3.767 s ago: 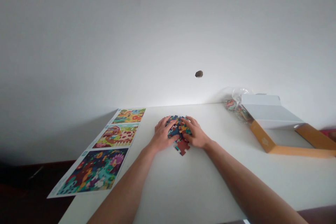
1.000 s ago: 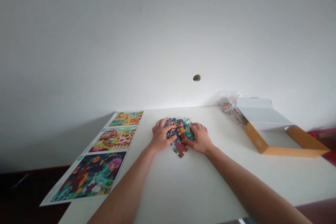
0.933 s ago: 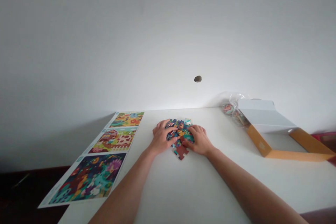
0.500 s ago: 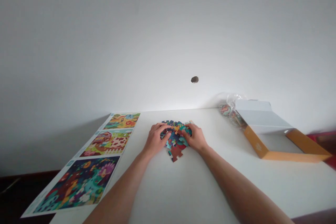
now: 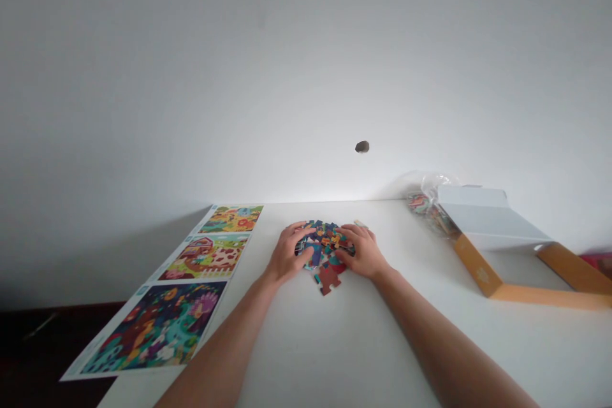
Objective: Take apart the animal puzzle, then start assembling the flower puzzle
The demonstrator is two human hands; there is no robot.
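A heap of colourful jigsaw puzzle pieces (image 5: 321, 239) lies on the white table, mostly dark blue, teal, red and orange. From the left, my left hand (image 5: 291, 252) curls around the heap, thumb and fingertips on pieces. My right hand (image 5: 361, 250) cups the opposite side in the same way, its fingers bent over the edge of the heap. A brown-red puzzle piece (image 5: 328, 278) sticks out at the front, between the two thumbs. Pieces under both palms are hidden.
On the left lies a sheet with three printed pictures (image 5: 162, 325), partly overhanging the table's edge. At the right stands an opened orange-and-white box (image 5: 540, 293). Beside it is a clear plastic bag with more pieces (image 5: 421, 204). A white wall with a hole (image 5: 362, 147) rises behind.
The pieces between my hands have shifted, and more dark blue ones show. Both hands still cup the heap. The whole view has turned slightly left.
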